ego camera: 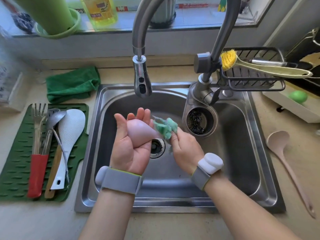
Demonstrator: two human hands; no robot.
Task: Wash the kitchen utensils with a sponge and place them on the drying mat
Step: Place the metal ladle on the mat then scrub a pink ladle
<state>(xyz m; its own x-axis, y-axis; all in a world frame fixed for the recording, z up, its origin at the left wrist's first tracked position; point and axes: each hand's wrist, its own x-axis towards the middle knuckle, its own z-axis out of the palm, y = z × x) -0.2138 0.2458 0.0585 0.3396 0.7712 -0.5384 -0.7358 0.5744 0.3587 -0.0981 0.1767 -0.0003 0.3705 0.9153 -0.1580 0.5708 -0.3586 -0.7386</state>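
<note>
Both hands are over the steel sink (256, 153), just nearer than the faucet head (142, 78). The left hand (131, 141) is palm up, fingers close together and curled lightly under a pink spoon bowl (140, 131), thumb out at the left edge. The spoon's handle is hidden, so I cannot tell which way it runs.

The right hand (185, 149) pinches a green sponge (166, 127) with its fingertips. The sponge is blurred and sits touching the right edge of the pink bowl, above the drain (156, 148). Each wrist carries a grey band with a white module.

On the left counter lies the green drying mat (17, 161). It holds a fork with a red handle (37, 151), a metal ladle (52, 129) and a white rice paddle (69, 134), side by side, handles toward the near edge. A folded green cloth (72, 84) lies just beyond the mat.

On the right counter, well apart from the sink basin, lies a pink ladle (285, 158), bowl far, handle near. A yellow-bristled brush (259, 66) rests across the black wire caddy (251, 80) by the faucet base. A dark scouring pad sits in the round cup (200, 122) at the right of the basin.
</note>
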